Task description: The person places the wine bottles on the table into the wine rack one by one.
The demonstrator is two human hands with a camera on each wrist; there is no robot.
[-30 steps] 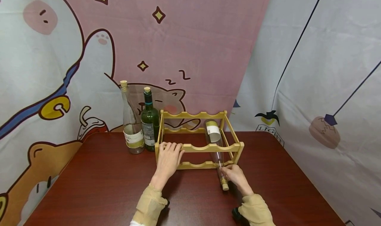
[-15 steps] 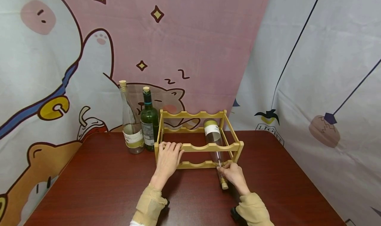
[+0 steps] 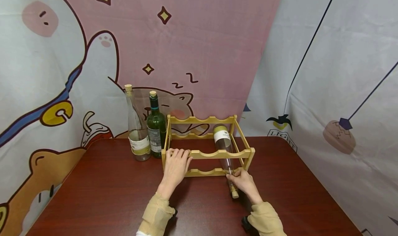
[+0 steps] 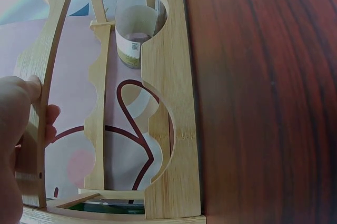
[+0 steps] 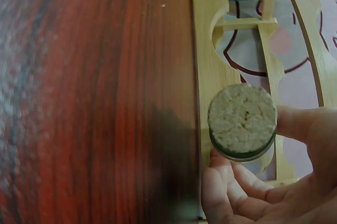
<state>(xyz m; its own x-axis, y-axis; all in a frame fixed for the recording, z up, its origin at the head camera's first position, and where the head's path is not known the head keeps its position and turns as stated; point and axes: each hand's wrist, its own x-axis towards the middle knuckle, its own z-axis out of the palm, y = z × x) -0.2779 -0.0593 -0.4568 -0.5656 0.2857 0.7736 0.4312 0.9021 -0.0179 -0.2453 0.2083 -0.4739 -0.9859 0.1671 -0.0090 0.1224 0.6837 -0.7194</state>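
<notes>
A wooden wine rack (image 3: 214, 155) stands on the table. My left hand (image 3: 176, 167) grips the left part of its upper front rail, with thumb and fingers on opposite sides of the rail (image 4: 47, 61) in the left wrist view. A clear glass bottle (image 3: 222, 135) lies in the lower tier at the right, base to the back, neck jutting out in front. Around that neck, my right hand (image 3: 245, 185) pinches with thumb and fingers. The bottle's cork (image 5: 243, 118) faces the camera in the right wrist view and hides part of the neck and grip.
Left of the rack, a green corked bottle (image 3: 156, 125) and a clear corked bottle (image 3: 139, 144) stand upright side by side. The dark red table (image 3: 118, 194) backs onto a patterned cloth (image 3: 217, 49).
The clear bottle in the rack has turned about its length, so its label shows differently. My right fingers have shifted slightly on the neck. My left hand stays on the rail.
</notes>
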